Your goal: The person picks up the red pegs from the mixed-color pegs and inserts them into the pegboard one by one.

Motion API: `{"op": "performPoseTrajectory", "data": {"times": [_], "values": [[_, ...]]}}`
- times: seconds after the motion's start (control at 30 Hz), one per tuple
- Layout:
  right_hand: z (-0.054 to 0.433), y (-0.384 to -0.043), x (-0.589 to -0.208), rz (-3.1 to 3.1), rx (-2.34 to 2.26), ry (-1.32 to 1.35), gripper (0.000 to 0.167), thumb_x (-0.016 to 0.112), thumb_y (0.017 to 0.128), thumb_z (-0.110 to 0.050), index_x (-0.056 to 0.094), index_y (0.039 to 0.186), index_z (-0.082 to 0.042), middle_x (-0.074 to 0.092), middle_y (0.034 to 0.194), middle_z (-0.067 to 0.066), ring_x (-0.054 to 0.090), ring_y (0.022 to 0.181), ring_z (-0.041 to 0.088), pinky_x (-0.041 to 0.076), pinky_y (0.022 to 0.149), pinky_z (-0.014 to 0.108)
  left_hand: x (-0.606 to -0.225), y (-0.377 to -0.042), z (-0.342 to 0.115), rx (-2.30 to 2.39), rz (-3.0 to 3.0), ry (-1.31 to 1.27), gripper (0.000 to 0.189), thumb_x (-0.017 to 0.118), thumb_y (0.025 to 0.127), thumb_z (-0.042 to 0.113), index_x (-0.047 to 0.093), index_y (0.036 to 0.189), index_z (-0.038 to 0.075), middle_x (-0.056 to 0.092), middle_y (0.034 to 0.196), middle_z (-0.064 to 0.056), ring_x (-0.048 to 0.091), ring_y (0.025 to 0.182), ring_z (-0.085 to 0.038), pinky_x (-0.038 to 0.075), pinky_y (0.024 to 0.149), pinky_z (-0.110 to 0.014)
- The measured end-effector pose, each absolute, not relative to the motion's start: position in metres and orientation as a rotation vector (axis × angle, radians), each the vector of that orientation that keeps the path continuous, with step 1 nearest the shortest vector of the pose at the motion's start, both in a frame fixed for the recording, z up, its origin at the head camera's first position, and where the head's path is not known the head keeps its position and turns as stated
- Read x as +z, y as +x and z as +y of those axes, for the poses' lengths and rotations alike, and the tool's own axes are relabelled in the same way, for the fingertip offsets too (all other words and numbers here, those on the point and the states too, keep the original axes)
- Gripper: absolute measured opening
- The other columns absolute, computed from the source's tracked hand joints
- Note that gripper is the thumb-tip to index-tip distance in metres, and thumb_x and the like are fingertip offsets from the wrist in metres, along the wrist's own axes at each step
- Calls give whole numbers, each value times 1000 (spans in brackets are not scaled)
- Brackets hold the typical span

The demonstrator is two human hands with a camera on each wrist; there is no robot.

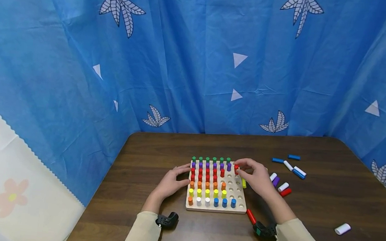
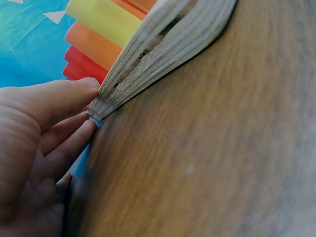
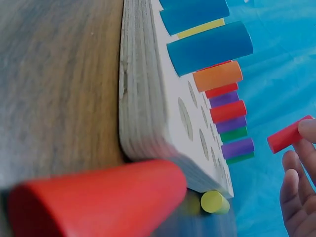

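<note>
A wooden pegboard (image 1: 216, 209) bears rows of green, purple, red, orange, yellow, white and blue pegs; holes show along its right side. At its left edge, my left hand (image 1: 168, 183) touches the wood with extended thumb and fingers; the left wrist view shows the thumb (image 2: 74, 96) right at the edge beside red pegs. My right hand (image 1: 256, 179) pinches a red peg (image 3: 289, 136) between thumb and fingers over the board's far right part. In the right wrist view this peg is tilted and stands apart from the board's top.
Right of the board lie loose pegs: a yellow peg (image 1: 244, 183) along its edge, a red peg (image 1: 251, 217) near its front corner, several blue, white, purple and red ones farther back. One white peg (image 1: 342, 229) lies far right. Behind the table hangs a blue curtain (image 1: 199, 59).
</note>
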State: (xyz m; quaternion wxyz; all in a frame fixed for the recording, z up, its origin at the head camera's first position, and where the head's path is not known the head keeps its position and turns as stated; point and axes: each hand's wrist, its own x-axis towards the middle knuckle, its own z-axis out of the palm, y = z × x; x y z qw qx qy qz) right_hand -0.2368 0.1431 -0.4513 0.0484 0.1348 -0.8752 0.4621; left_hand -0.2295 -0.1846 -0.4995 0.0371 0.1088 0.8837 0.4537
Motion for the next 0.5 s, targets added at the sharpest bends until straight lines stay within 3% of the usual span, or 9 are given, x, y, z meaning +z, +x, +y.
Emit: {"op": "performPoseTrajectory", "data": {"times": [0.5], "values": [[127,-239,-460,-2708,1490,483,24,73,90,-13,73,114,-18,74,113,5,67,99,23,54,80,30,-500,-230,-184,1377,2721,344,49,69,94,26,58,142,21,44,157,7,32,151,-29,30,119,-59]]}}
